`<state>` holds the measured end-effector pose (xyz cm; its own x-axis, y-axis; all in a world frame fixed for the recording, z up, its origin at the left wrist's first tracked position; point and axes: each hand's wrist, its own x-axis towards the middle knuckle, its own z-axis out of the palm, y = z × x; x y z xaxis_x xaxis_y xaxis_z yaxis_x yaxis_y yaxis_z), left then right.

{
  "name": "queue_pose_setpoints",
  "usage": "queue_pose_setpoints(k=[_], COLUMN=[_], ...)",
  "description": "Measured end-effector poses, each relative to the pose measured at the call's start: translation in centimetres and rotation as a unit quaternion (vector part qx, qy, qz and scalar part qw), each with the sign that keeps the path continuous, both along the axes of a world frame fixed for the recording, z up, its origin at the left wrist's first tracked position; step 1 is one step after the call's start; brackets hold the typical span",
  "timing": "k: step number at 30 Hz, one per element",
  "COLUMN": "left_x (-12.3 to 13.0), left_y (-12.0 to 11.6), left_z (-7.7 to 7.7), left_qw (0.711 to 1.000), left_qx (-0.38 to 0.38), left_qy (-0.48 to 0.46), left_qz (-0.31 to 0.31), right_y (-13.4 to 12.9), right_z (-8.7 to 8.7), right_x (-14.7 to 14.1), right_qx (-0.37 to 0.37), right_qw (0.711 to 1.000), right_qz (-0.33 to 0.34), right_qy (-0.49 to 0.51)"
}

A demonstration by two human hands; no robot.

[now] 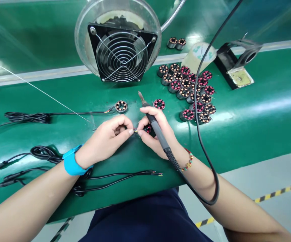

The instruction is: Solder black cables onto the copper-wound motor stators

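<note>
My left hand is closed, its thumb and forefinger pinching the thin coloured wire ends between my hands. A soldering iron rests in my right hand, its tip pointing up and away from me. My right thumb and a fingertip also pinch at the wires. Just behind those fingers is a motor stator with red windings, partly hidden. Beyond my hands lie another red-wound stator and a copper-wound stator joined to a black cable.
A fume fan stands at the back. Several stators cluster right of it, beside a tape roll and an iron stand. Coiled black cables lie left. The iron's cord loops over my right forearm. Solder wire hangs left.
</note>
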<state>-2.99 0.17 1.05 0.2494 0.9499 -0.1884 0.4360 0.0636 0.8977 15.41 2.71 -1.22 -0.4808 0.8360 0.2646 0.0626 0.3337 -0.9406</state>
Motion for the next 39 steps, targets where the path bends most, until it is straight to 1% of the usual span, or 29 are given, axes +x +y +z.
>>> queue_pose_setpoints(k=[2, 4, 6, 8, 12, 15, 17, 22, 24, 27, 32, 35, 39], left_x=[-0.1, 0.0, 0.1, 0.3, 0.5, 0.5, 0.5, 0.5, 0.5, 0.6, 0.6, 0.6, 0.7], left_y=[0.0, 0.0, 0.0, 0.0, 0.1, 0.2, 0.3, 0.4, 0.4, 0.4, 0.5, 0.5, 0.4], left_z=[0.0, 0.1, 0.4, 0.7, 0.8, 0.5, 0.4, 0.2, 0.2, 0.1, 0.1, 0.1, 0.2], left_qw=[1.000, 0.997, 0.990, 0.986, 0.989, 0.990, 0.992, 0.995, 0.996, 0.997, 0.995, 0.994, 0.994], left_qx=[0.023, 0.064, 0.106, 0.124, 0.093, 0.068, 0.056, 0.038, 0.035, 0.031, 0.027, 0.031, 0.020], left_qy=[0.008, 0.034, 0.067, 0.091, 0.115, 0.120, 0.113, 0.089, 0.082, 0.075, 0.092, 0.101, 0.106], left_qz=[-0.011, -0.032, -0.057, -0.065, -0.029, -0.009, -0.003, 0.011, 0.017, 0.020, 0.021, 0.016, 0.019], right_y=[0.1, 0.1, 0.1, 0.1, 0.0, 0.0, 0.0, 0.1, 0.1, 0.0, -0.5, -0.6, -0.6], right_z=[0.0, 0.0, -0.1, -0.1, -0.1, -0.2, -0.3, -0.4, -0.4, -0.2, 0.8, 1.5, 1.8], right_x=[0.0, 0.0, 0.1, 0.1, 0.3, 0.5, 0.4, -0.2, -0.4, -0.1, 1.2, 1.8, 2.1], right_qx=[-0.012, -0.015, -0.006, 0.012, 0.070, 0.138, 0.170, 0.185, 0.190, 0.193, 0.171, 0.210, 0.264], right_qw=[1.000, 1.000, 1.000, 1.000, 0.994, 0.979, 0.970, 0.961, 0.957, 0.960, 0.974, 0.968, 0.951], right_qz=[0.005, 0.004, 0.002, -0.001, -0.011, -0.007, -0.011, -0.050, -0.052, -0.058, -0.097, -0.110, -0.160], right_qy=[0.006, 0.005, 0.000, -0.011, -0.080, -0.150, -0.172, -0.202, -0.212, -0.195, -0.112, -0.077, -0.026])
